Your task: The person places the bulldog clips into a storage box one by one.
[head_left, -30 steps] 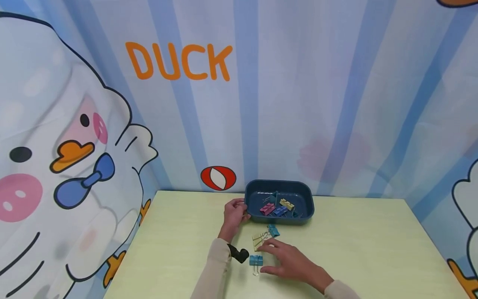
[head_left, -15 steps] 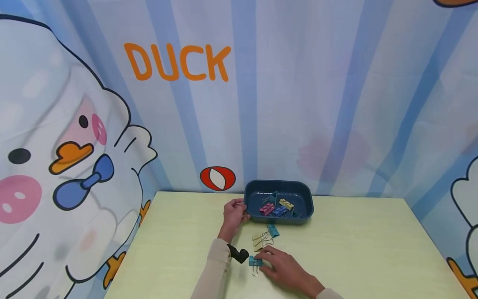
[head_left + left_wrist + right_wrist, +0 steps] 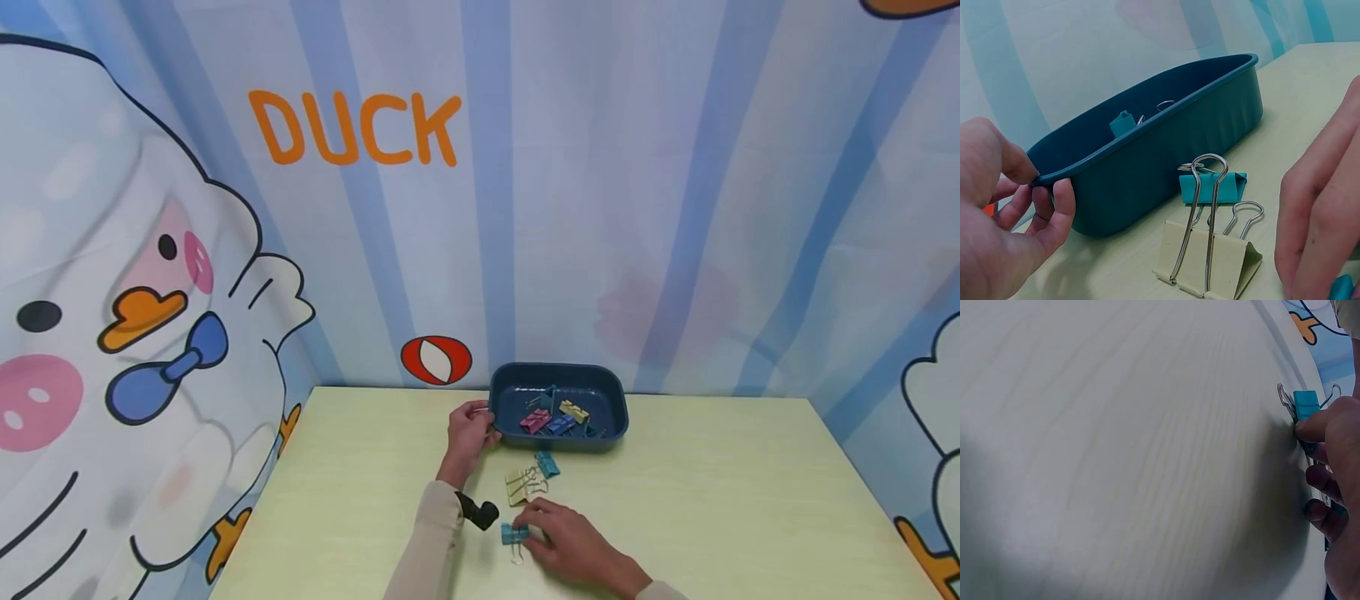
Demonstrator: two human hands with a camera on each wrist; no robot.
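My left hand (image 3: 467, 440) pinches the rim of a dark blue tray (image 3: 1147, 181) at its left end, thumb and fingers on either side of the edge. Lower down, my right hand (image 3: 566, 540) pinches a teal binder clip (image 3: 1305, 405) between thumb and fingers; its wire handles stick out on both sides in the right wrist view. Between the hands and the tray, a cream binder clip (image 3: 1200, 256) stands on the table with its wire handles raised. Just behind it lies another teal binder clip (image 3: 1213, 187), close to the tray's front wall.
Inside the tray are several binder clips, among them a pink clip (image 3: 536, 420), a yellow clip (image 3: 574, 411) and a blue clip (image 3: 562, 425). The pale yellow table (image 3: 697, 492) ends at a curtain (image 3: 562, 208) printed with a cartoon duck. A black wrist mount (image 3: 478, 510) sits on the left sleeve.
My right hand has come left and down onto the nearest teal binder clip, and its fingers have closed on it. The left hand stays at the tray's rim.
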